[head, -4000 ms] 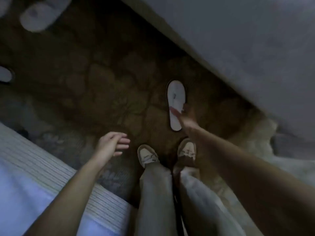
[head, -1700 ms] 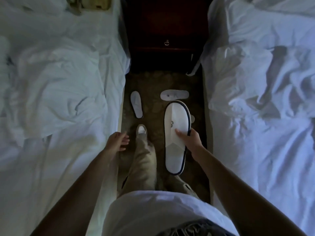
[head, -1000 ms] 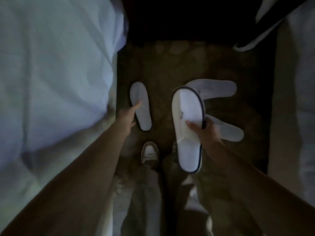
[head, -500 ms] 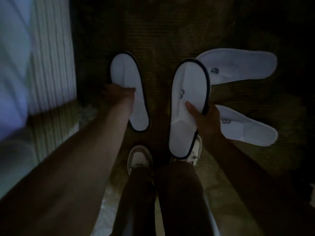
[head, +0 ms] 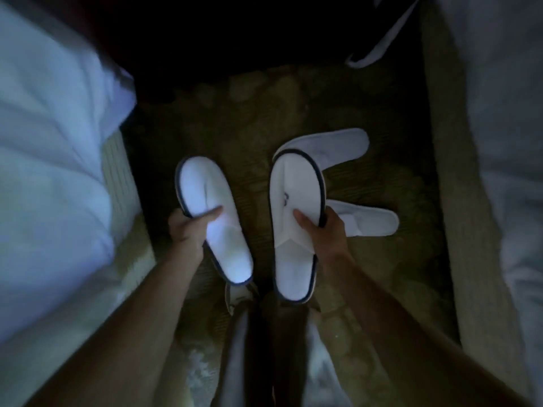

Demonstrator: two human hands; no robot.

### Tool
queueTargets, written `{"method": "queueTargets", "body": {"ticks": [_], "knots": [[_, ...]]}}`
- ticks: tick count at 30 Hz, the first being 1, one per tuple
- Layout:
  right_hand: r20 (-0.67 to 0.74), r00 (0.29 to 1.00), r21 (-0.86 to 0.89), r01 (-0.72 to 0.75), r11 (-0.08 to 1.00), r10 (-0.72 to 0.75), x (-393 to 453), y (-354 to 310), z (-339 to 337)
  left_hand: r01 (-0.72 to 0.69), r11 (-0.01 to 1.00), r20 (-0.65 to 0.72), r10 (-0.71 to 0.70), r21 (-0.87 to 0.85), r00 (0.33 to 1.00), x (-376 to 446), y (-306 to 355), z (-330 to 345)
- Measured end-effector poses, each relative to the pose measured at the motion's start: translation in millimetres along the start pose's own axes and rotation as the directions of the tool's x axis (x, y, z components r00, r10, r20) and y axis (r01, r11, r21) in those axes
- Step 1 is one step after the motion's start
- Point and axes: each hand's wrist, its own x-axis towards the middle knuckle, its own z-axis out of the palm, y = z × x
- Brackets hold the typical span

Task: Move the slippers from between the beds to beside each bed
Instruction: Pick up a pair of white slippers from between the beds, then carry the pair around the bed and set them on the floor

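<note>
My left hand (head: pixel 186 229) grips a white slipper with dark trim (head: pixel 211 215) by its left edge, thumb on the insole, lifted off the carpet. My right hand (head: pixel 321 230) holds a matching dark-trimmed slipper (head: pixel 295 227) at its right edge, sole side up toward me. Two plain white slippers lie on the carpet behind it: one (head: pixel 338 148) pointing right at the top, the other (head: pixel 367 221) just right of my right hand. All of this is in the dim gap between the two beds.
A white-sheeted bed (head: pixel 50 160) fills the left side and another bed (head: pixel 505 142) the right, its base skirt (head: pixel 458 230) bordering the patterned carpet (head: pixel 235 118). Dark furniture (head: pixel 235 33) closes the far end. My legs and shoes (head: pixel 239 298) stand below the slippers.
My left hand has closed on the left slipper and lifted it from the carpet. My right hand still holds its slipper. The view has pulled back, showing both beds again.
</note>
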Motion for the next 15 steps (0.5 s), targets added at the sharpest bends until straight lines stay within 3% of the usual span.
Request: {"method": "queueTargets", "body": {"ticks": [6,11,15], "knots": [[-0.047,0.993,0.199,-0.095,0.975,0.106,-139,-91,-101,0.003,0.995,0.315,-0.036,0.104,0.948,-172,75,-65],[-0.122,0.99,0.353,-0.024,0.935,0.071,-271,-142,-185,-0.214,0.956,0.526,0.08,0.2,0.847,-330,151,-93],[-0.213,0.974,0.39,0.011,0.921,0.079,-369,-131,-233,-0.371,0.899,0.655,0.137,0.234,0.743,-423,165,-116]]}}
